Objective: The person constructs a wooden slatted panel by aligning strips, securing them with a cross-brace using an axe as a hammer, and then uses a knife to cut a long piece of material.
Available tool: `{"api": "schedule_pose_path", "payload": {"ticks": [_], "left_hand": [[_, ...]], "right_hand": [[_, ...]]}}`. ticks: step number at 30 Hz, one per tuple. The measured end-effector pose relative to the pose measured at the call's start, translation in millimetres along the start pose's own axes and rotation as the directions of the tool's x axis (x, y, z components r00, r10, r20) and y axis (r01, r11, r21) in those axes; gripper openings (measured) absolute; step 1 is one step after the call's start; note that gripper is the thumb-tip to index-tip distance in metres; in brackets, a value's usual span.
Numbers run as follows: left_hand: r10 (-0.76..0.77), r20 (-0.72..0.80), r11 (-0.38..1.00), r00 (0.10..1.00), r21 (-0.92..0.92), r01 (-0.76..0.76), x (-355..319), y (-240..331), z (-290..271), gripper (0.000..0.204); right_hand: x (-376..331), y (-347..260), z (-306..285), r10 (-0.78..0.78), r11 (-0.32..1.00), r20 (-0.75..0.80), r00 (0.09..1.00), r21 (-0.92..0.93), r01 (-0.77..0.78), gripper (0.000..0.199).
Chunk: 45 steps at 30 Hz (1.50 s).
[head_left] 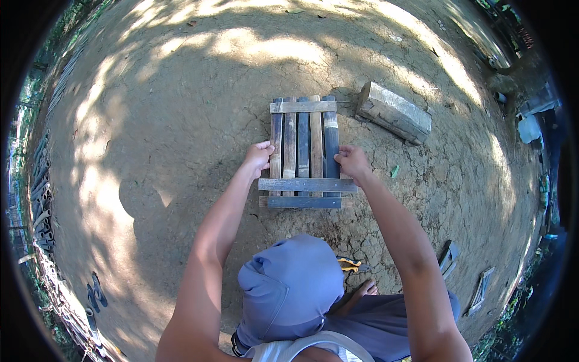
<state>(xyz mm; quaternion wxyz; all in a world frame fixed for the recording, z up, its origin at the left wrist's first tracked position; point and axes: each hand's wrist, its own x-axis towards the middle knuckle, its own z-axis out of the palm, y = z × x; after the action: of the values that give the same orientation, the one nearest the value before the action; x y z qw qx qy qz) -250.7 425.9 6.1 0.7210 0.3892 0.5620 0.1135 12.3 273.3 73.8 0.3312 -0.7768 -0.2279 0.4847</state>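
Now both hands clamp the slatted wooden panel (304, 154) flat on the dirt ground (151, 120), left hand (259, 155) on its left edge, right hand (351, 161) on the right; best keep the grip level and even.

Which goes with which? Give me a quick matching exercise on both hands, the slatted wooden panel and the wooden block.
1 left hand
2 right hand
3 wooden panel
4 wooden block

a lies flat on the dirt ground
b grips the panel's left edge
c lies up and right of the panel
d grips the panel's right edge

Pairs: 1-b, 2-d, 3-a, 4-c
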Motion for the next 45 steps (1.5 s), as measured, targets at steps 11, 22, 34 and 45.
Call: {"api": "schedule_pose_path", "payload": {"ticks": [11, 22, 34, 45], "left_hand": [[0.062, 0.016, 0.921, 0.998, 0.385, -0.063, -32.4, 8.8, -18.1, 0.044], [0.039, 0.017, 0.996, 0.999, 0.078, -0.04, -65.3, -52.0, -21.9, 0.056], [0.006, -0.029, 0.999, 1.0, 0.041, -0.005, -68.5, -20.5, -37.9, 0.071], [-0.048, -0.041, 0.988, 0.998, -0.147, 0.041, -101.1, -76.3, -39.2, 0.08]], "right_hand": [[7.6, 63.0, -39.0, 0.0, 0.998, -0.108, 0.994, -0.06, -0.006, 0.052], [-51.9, 80.1, -21.5, 0.215, 0.845, 0.1, 0.972, 0.48, -0.236, 0.045], [-55.7, 119.8, -23.0, 0.311, 0.598, -0.181, 0.933, 0.8, -0.044, 0.056], [-60.8, 119.8, 0.3, 0.15, 0.809, -0.106, 0.983, 0.585, -0.061, 0.041]]}}
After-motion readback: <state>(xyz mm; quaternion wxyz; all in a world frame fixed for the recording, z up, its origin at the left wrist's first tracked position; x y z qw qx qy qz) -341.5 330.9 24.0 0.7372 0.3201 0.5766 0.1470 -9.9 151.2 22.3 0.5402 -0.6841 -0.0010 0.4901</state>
